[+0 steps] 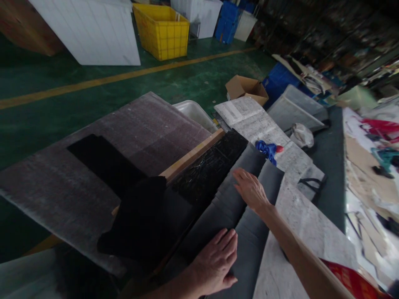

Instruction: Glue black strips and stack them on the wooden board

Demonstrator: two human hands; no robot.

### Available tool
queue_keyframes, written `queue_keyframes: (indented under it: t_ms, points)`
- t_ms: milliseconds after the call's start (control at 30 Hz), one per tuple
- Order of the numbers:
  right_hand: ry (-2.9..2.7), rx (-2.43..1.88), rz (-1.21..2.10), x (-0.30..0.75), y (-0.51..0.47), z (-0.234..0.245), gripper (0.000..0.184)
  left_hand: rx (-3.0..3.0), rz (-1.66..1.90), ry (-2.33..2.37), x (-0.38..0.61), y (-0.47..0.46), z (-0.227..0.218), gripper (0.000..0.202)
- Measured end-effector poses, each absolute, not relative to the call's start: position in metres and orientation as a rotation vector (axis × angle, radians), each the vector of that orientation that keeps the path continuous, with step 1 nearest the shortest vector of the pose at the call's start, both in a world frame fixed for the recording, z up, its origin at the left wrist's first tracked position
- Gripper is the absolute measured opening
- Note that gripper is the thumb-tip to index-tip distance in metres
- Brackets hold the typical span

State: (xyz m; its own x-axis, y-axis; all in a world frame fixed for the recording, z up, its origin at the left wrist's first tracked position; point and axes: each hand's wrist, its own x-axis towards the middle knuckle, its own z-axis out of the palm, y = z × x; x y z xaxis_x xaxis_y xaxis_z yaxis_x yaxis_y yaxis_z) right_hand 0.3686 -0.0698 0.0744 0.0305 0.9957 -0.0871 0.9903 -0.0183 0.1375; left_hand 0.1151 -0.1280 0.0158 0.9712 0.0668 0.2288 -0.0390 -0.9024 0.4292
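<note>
My left hand (pixel 215 261) lies flat, fingers together and stretched out, on the near end of a stack of long grey sheets (pixel 230 207). Farther along the same stack my right hand (pixel 249 189) rests palm down, open, with nothing in it. Left of the grey sheets runs a glossy black strip (pixel 212 162), and a black cloth piece (pixel 137 220) lies over its near part. A wooden bar (pixel 193 155) sits beside the black strip.
A big grey felt board (pixel 93 166) with a black rectangle (pixel 106 162) lies at left. Printed paper sheets (pixel 264 124), a blue rag (pixel 266 149), and a white bundle (pixel 301 135) lie beyond. A cardboard box (pixel 246 88), yellow crate (pixel 162 29), and white bins stand on the green floor.
</note>
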Motion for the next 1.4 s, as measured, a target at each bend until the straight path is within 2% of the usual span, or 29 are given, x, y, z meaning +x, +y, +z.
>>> queue_keyframes:
  t_ms: [300,600,967,1200,1400]
  points:
    - [2.108,2.113,-0.050,0.384,-0.029,0.076,0.028,2.702,0.325,0.019,0.117,-0.126,0.017,0.067]
    - [2.147,2.012,-0.168,0.388,-0.016,0.078,0.037,2.731,0.310,0.008,0.117,-0.123,0.022,0.065]
    - [2.152,1.870,-0.237,0.395,-0.002,0.080,0.027,2.746,0.292,0.008,0.117,-0.124,0.023,0.063]
    - [2.143,1.890,-0.243,0.394,-0.004,0.081,0.028,2.736,0.302,0.001,0.116,-0.123,0.022,0.063]
    - [2.185,1.942,-0.292,0.395,-0.004,0.080,0.032,2.709,0.291,0.057,0.116,-0.125,0.021,0.072]
